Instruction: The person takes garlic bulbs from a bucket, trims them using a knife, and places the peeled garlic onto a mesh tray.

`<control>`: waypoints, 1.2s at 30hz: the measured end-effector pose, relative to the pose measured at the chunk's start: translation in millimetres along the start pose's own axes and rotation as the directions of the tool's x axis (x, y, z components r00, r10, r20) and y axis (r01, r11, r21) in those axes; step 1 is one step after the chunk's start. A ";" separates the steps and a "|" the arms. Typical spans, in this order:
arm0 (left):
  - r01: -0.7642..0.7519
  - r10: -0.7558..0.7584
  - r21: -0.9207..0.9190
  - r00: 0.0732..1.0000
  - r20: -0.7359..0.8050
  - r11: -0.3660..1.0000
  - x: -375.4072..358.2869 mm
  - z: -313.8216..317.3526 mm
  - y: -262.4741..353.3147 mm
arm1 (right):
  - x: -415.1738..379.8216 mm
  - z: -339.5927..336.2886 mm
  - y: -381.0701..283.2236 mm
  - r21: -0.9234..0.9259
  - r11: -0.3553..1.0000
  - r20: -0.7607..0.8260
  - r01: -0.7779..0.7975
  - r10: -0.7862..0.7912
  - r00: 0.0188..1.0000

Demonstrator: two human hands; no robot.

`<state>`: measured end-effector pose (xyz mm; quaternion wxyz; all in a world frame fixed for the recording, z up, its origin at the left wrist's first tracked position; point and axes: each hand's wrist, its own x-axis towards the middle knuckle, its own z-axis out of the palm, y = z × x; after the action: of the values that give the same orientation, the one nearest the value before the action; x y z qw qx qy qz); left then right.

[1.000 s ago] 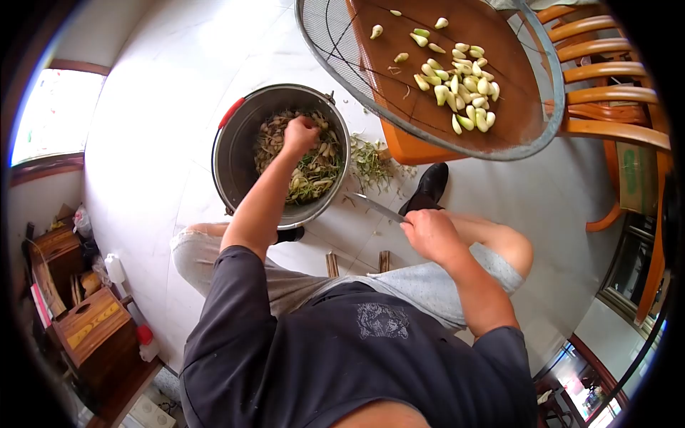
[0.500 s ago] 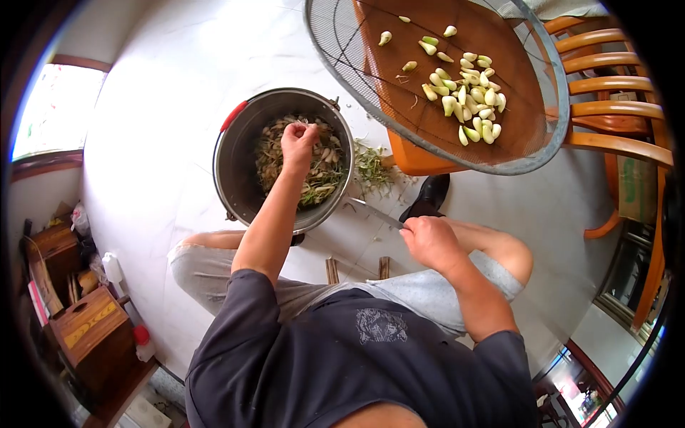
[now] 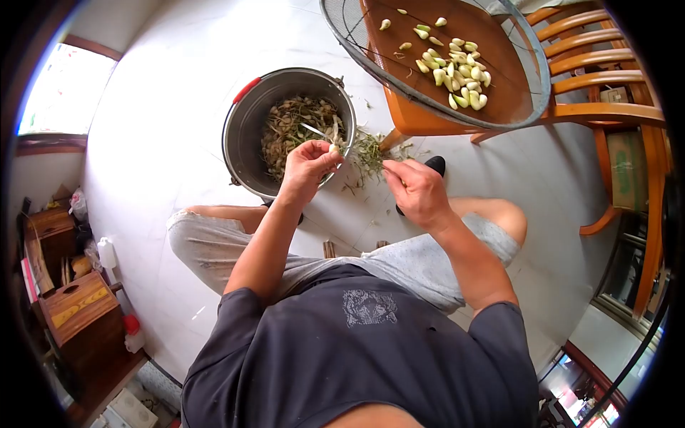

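Observation:
My left hand (image 3: pixel 308 170) is closed over the near right part of a metal bucket (image 3: pixel 237 158). Between its thumb and fingertips is a pale garlic clove (image 3: pixel 333 148) with dry skin sticking up from it. To the right, my right hand (image 3: pixel 417 191) is closed around the knife handle, which the fingers mostly hide. A thin bright strip of the knife blade (image 3: pixel 314 130) shows over the bucket, just beyond the clove. Inside the bucket lies a heap of garlic with dry skins and stems (image 3: pixel 292 128).
A round mesh sieve (image 3: pixel 531 107) holding peeled garlic cloves (image 3: pixel 467 71) rests on a wooden chair (image 3: pixel 403 118). Green and dry trimmings (image 3: pixel 367 153) lie on the floor between bucket and chair. A wooden cabinet (image 3: pixel 82 314) stands at the left.
My left hand has come back from the heap toward me, now with a clove showing in its fingers. My right hand has moved up, bringing the knife toward the clove.

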<state>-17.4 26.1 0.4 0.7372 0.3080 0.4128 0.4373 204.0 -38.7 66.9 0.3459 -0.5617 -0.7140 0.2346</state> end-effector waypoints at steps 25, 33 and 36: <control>-0.038 0.028 0.245 0.999 0.042 0.969 -17.9 44.8 -14.7 | -16.0 -8.1 5.4 -0.210 0.964 -0.006 0.163 -0.168 0.986; -0.126 0.133 0.523 0.991 0.023 0.843 -15.8 43.0 -20.2 | -16.3 -5.1 6.6 -0.233 0.960 0.006 0.157 -0.160 0.987; -0.110 0.120 0.524 0.993 0.014 0.845 -17.9 44.9 -21.0 | -16.3 -4.4 5.9 -0.244 0.957 0.006 0.155 -0.158 0.987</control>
<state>25.3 -3.2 10.4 0.5940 0.5169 0.5041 0.3548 213.3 -53.2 61.7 0.2967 -0.5433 -0.7771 0.1131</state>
